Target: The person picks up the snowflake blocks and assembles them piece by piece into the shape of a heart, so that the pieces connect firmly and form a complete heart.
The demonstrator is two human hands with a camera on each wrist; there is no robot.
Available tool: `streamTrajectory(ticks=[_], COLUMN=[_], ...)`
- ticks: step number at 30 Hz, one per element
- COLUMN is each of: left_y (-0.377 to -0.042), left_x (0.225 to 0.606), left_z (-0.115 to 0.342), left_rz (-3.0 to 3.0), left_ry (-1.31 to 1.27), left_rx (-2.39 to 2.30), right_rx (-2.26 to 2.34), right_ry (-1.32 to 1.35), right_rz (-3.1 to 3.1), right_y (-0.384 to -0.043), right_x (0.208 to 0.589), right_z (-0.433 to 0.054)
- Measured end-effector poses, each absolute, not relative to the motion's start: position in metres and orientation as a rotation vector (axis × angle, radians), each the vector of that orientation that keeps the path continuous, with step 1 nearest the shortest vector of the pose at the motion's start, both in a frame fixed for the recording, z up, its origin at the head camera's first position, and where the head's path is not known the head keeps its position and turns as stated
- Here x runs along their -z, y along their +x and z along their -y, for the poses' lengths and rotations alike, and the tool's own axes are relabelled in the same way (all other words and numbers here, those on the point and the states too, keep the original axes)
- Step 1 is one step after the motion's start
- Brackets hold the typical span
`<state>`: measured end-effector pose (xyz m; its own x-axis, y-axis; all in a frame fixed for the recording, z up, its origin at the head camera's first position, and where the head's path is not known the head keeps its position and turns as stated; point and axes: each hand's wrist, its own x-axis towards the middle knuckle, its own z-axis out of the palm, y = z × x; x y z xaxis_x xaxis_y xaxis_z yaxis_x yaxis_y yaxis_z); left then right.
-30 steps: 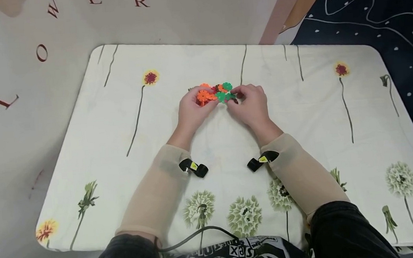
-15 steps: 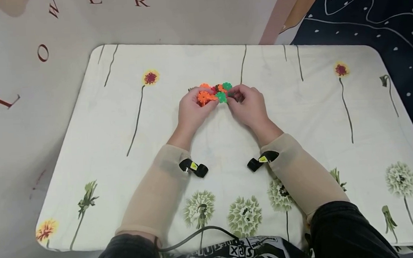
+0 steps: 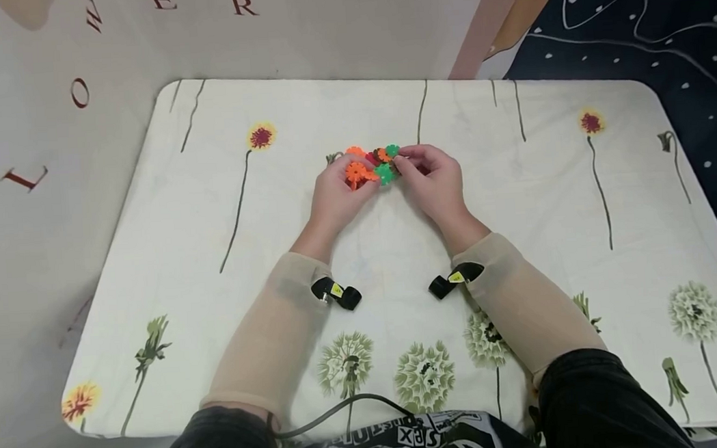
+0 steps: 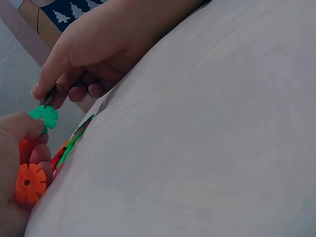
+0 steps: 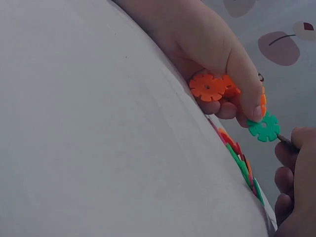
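My left hand (image 3: 335, 194) holds a cluster of joined orange notched plastic discs (image 3: 355, 173). Its thumb and finger pinch a green notched disc (image 5: 269, 133) at the end of that cluster. With thumb and forefinger, my right hand (image 3: 439, 181) pinches a thin dark disc (image 5: 287, 142), seen nearly edge-on, against the green disc's rim. In the left wrist view, the dark disc (image 4: 48, 98) meets the top of the green disc, between the two hands. Whether its slot has engaged the green one I cannot tell.
Loose flower-shaped discs (image 5: 239, 160) in red, green, pink and orange lie in a low pile on the cloth just beyond the hands. A white flower-printed cloth (image 3: 392, 277) covers the table, whose far edge meets a lettered wall (image 3: 335, 40). A cable (image 3: 345, 404) runs near the body.
My right hand drew back from the pile and now pinches a dark disc at the green disc's rim. The left hand shifted slightly, still holding the orange cluster.
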<state>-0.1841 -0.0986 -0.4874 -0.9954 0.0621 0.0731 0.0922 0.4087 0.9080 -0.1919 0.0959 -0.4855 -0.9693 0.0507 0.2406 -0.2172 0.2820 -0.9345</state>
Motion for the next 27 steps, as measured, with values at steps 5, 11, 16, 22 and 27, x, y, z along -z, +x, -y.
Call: streamTrajectory(ticks=[5,11,16,22,27], left_y=[-0.1838,-0.1848,-0.1846,-0.1837,-0.1839], left_x=[0.4899,0.4909,0.4893,0.4892,0.4900], left_z=[0.0984,0.0990,0.0999,0.1002,0.0994], left_rz=[2.629,2.631,2.638,2.653,2.667], left_ry=[-0.186,-0.223,-0.256,-0.296,-0.312], left_rx=[1.653,1.632,1.625,1.625,1.622], right_rx=[-1.838,-1.869,-1.833,-1.789,-1.853], right_ry=[0.184,0.254,0.240,0.183,0.199], right_rz=[2.289,2.275,2.313,2.369,2.380], right_y=[-0.1903,-0.1907,-0.1917,-0.1919,-0.1913], right_x=[0.4876,0.4890,0.4865,0.4848,0.4838], right_z=[-0.0963,-0.0969,-0.0970,-0.0967,-0.0964])
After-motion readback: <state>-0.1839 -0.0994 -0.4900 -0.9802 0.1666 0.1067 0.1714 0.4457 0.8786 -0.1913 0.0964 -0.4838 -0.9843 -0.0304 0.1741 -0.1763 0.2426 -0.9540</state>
